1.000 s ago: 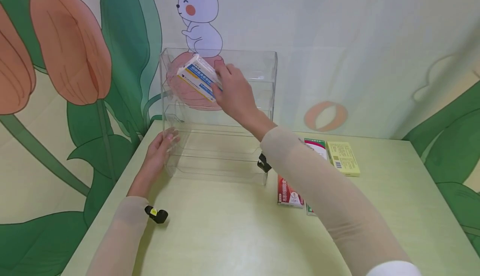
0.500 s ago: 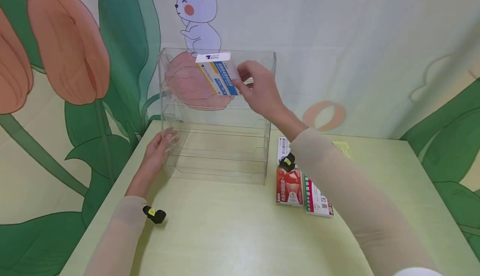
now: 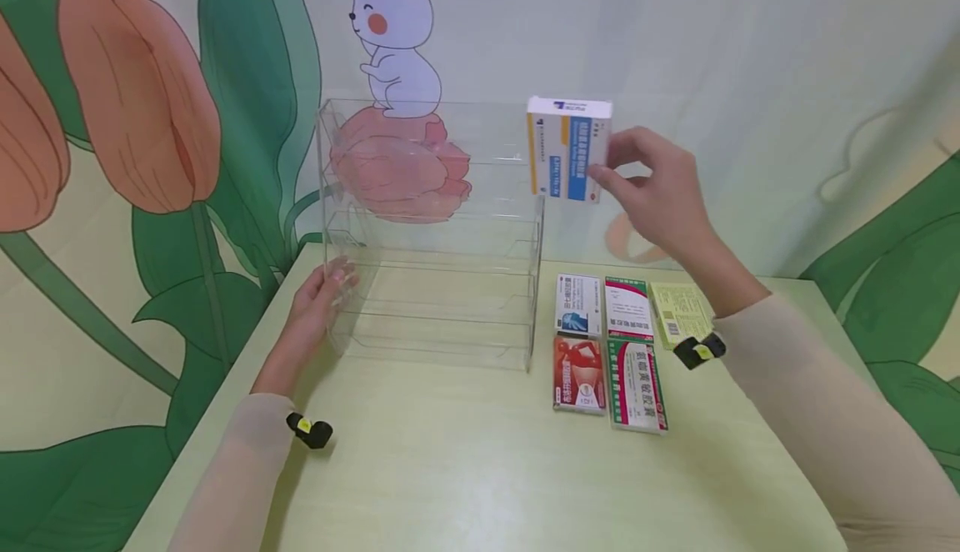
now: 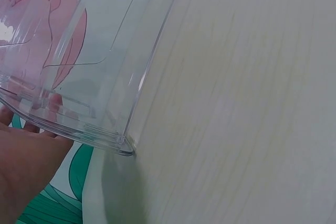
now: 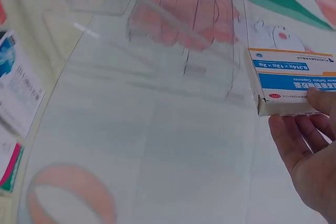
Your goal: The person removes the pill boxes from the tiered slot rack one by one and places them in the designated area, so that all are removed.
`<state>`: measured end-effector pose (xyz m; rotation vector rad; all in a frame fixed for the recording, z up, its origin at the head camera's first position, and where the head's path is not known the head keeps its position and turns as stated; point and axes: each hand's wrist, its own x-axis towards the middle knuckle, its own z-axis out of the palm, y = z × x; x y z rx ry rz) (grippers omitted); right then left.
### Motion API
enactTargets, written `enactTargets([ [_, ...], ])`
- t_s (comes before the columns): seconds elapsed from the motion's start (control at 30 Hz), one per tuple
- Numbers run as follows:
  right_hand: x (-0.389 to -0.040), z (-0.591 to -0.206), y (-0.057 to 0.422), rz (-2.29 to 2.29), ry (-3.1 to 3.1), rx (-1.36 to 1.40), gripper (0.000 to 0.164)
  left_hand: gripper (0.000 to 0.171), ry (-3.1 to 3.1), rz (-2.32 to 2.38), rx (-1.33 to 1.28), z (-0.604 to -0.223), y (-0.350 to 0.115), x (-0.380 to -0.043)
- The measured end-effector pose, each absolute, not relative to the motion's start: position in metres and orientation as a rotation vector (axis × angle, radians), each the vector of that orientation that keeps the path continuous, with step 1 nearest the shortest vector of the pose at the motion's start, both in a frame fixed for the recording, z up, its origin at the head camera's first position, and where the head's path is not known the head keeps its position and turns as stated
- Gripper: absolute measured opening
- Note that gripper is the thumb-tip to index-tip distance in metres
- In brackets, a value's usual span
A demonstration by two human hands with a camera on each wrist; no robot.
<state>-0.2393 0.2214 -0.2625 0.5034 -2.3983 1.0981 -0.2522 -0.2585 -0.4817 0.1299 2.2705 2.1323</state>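
Observation:
My right hand [image 3: 656, 189] pinches a white, blue and yellow medicine box [image 3: 567, 150] by its right edge. The box is held up in the air, just right of a clear acrylic display rack [image 3: 431, 360]. In the right wrist view, the thumb lies on the printed face of the medicine box [image 5: 291, 80] and the fingers are under it. My left hand [image 3: 311, 310] grips the rack's left side near the table. Through the clear panel of the rack [image 4: 118, 82], fingers of the left hand [image 4: 34, 163] show in the left wrist view. The rack has several stepped tiers.
Right of the rack on the table [image 3: 465, 452] lie several medicine boxes: a white-and-blue one [image 3: 578, 303], a red one [image 3: 579, 373], two green-and-white ones [image 3: 637, 385] and a yellow one [image 3: 678, 310]. A printed curtain [image 3: 750, 118] hangs behind.
The right hand has moved right with the medicine box, from in front of the rack's upper tiers to beyond its right side. The box has turned from slanted to upright. The left hand stays put.

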Motion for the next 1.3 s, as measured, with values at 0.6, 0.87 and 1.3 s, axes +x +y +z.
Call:
enactTargets([
  [0.6, -0.156, -0.379, 0.396, 1.054, -2.778, 0.074, 0.053, 0.070, 2.309, 2.079, 0.124, -0.481, -0.259, -0.251],
  [0.87, -0.121, -0.438, 0.436, 1.225, -2.891, -0.003, 0.061, 0.065, 2.312, 2.093, 0.129, -0.480, -0.260, -0.248],
  [1.3, -0.114, -0.479, 0.436, 1.434, -3.083, -0.105, 0.061, 0.064, 2.304, 2.102, 0.138, -0.480, -0.257, -0.248],
])
